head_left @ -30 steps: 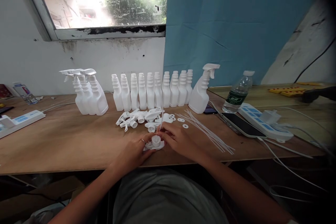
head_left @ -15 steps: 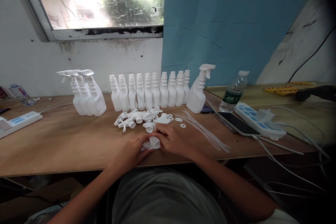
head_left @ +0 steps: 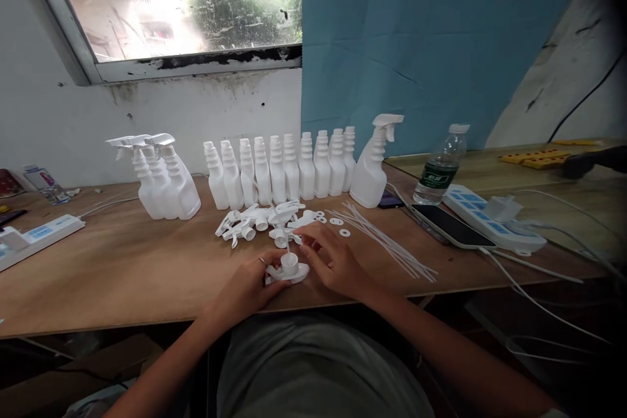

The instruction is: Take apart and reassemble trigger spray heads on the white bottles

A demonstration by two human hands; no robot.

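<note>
My left hand [head_left: 253, 281] pinches a white trigger spray head [head_left: 292, 272], which lies upside down near the table's front edge. From its collar a thin, pale dip tube [head_left: 288, 241] sticks upward. To the right of the tube is my right hand [head_left: 333, 260], its fingers apart and curved, holding nothing that I can see. Just beyond the hands lies a heap of loose white spray heads [head_left: 247, 222]. Several flat white washers [head_left: 345, 233] are scattered to its right, beside a bunch of loose dip tubes [head_left: 386, 241].
Open-necked white bottles [head_left: 277, 173] stand in a row at the back. Three bottles with spray heads [head_left: 169, 183] are left of them, another spray bottle [head_left: 369, 173] right. A water bottle [head_left: 439, 170], phone [head_left: 450, 225] and power strip [head_left: 490, 222] with cables occupy the right side.
My right hand has let go of the dip tube and moved right, its fingers spreading. The tube now stands in the spray head, which my left hand still holds.
</note>
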